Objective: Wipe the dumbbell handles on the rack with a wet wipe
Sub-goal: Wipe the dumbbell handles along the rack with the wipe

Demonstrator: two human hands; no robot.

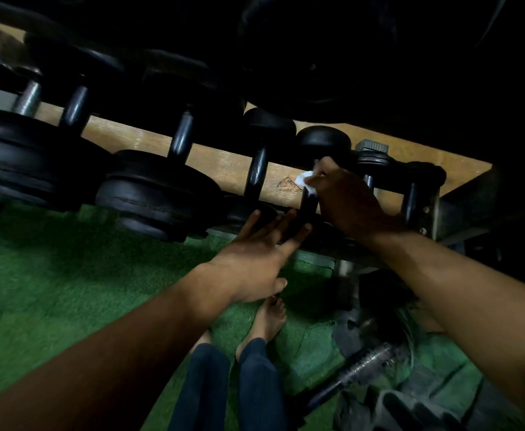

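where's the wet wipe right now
In the head view, the wet wipe is right of centre, pinched in the right hand against a dumbbell handle on the rack, just above the left hand's fingertips.

Dumbbells lie side by side on the rack (326, 250), handles running front to back. Right hand (345, 200) sits on a dumbbell handle (309, 203) near the rack's right end, wet wipe (305, 180) between fingers and handle. Left hand (252, 262) touches the rack's front edge, just left of that handle. A wooden board (224, 163) stands behind the rack. Bare feet (267, 321) rest on the floor mat (53, 275) before the rack. A loose bar (357, 371) lies on the mat right of the feet.
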